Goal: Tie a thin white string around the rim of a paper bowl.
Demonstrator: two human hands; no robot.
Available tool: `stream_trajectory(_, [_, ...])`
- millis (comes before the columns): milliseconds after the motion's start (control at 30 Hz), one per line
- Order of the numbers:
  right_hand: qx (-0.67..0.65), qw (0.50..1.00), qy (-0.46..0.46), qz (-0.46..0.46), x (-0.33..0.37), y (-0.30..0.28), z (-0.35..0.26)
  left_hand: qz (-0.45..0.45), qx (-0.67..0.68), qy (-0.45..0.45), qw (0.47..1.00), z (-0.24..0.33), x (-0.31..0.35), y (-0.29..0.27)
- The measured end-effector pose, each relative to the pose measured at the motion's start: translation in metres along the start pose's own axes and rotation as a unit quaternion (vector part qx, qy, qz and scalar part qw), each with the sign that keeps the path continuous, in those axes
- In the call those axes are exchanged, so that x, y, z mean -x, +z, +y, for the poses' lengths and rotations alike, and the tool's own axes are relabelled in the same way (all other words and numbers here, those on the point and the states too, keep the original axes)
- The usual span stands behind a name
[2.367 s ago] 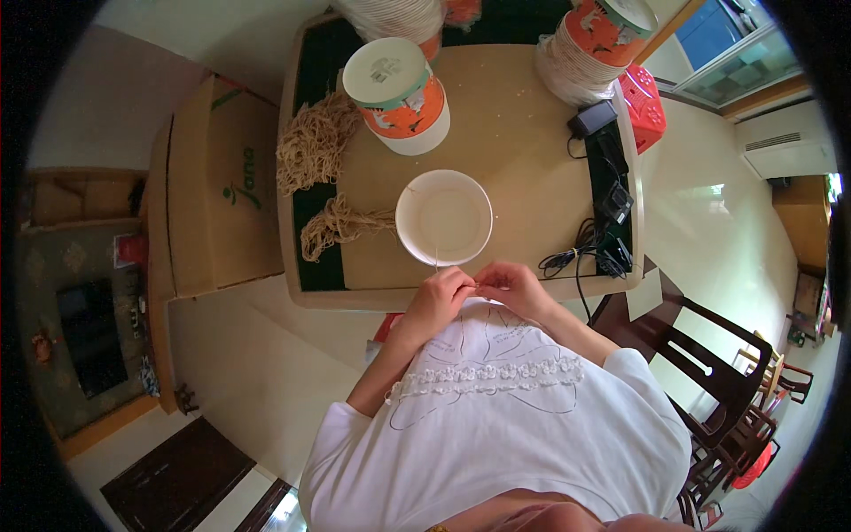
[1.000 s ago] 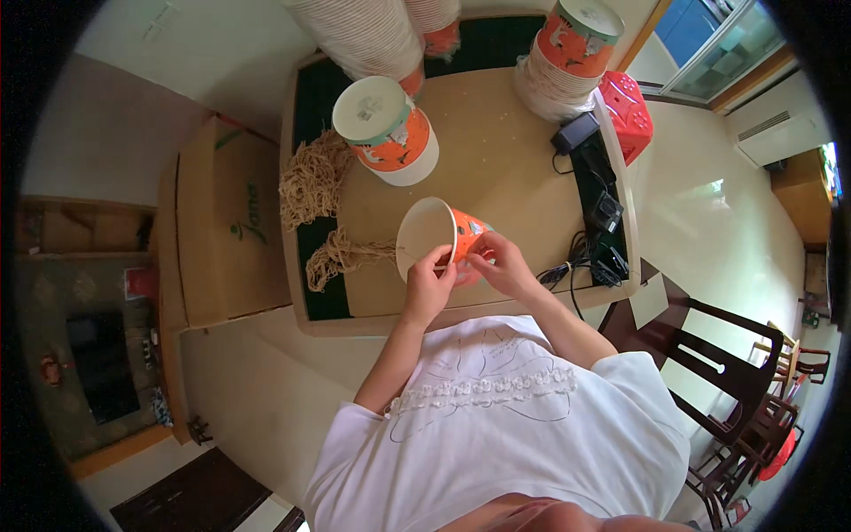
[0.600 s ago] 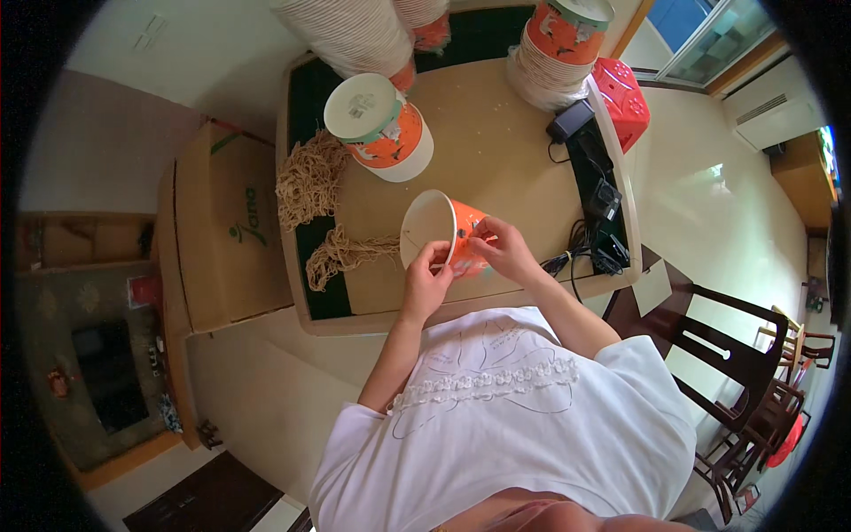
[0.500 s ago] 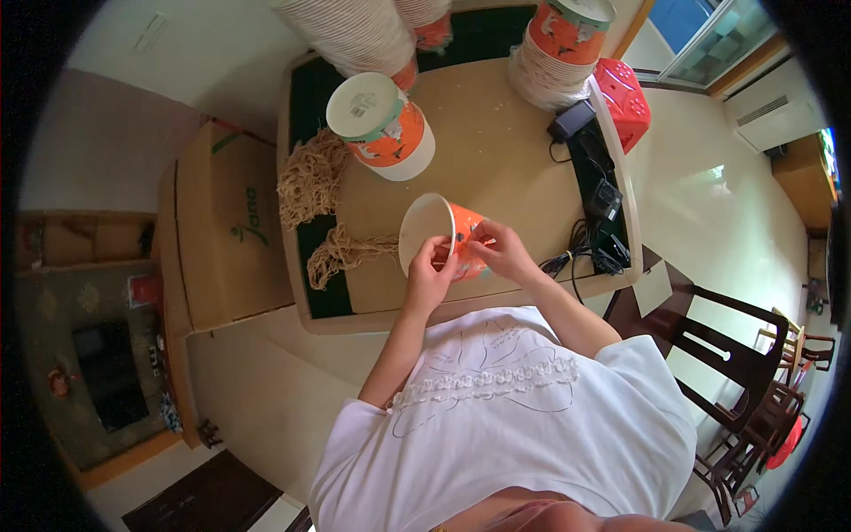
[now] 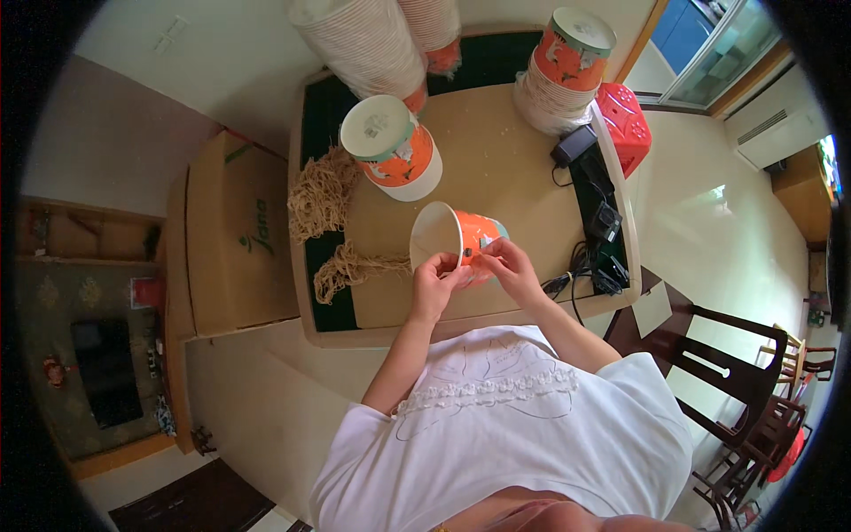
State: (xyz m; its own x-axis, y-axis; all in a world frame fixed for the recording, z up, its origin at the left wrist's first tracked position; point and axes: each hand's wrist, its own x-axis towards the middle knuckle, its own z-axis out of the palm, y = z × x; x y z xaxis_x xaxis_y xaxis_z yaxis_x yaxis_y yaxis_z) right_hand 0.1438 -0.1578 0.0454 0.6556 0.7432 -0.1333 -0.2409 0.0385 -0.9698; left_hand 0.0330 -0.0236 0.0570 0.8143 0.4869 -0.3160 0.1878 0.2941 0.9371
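An orange paper bucket with a white inside lies tilted on its side near the table's front edge, its mouth to the left. My left hand grips its rim, thumb toward the outer wall and fingers at the mouth. Against the printed wall my right hand is closed in a pinch beside a small dark spot. Whatever those fingertips hold is too small to make out. A loose bundle of tan twine trails toward the bucket's mouth, and a bigger tangle of twine lies behind it.
Two stacked buckets stand upside down behind my hands. Tall stacks of white-rimmed buckets and another wrapped stack stand farther back. Black adapters and cables line the right edge. A cardboard box stands left.
The whole view has shifted, so the table sits slightly lower in it. Both hands stay at the bucket; the right fingers have shifted slightly along its wall.
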Motion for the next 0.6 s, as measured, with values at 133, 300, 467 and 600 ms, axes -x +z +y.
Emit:
stream_trajectory(133, [-0.09, 0.994, -0.055, 0.014, 0.007, 0.006, 0.002, -0.008, 0.031, 0.004, 0.999, 0.005, -0.003, 0.006])
stream_trajectory(300, [0.025, 0.984, -0.171, 0.05, 0.004, 0.005, -0.002, 0.014, -0.002, -0.001, 1.0, 0.009, -0.011, 0.021])
stream_trajectory(467, [0.193, 0.958, -0.197, 0.079, 0.0, -0.004, -0.001, 0.036, -0.103, 0.047, 0.993, 0.004, -0.025, 0.03])
stream_trajectory(600, [0.223, 0.948, -0.196, 0.112, -0.006, -0.009, -0.001, 0.042, -0.167, 0.072, 0.982, 0.001, -0.026, 0.033])
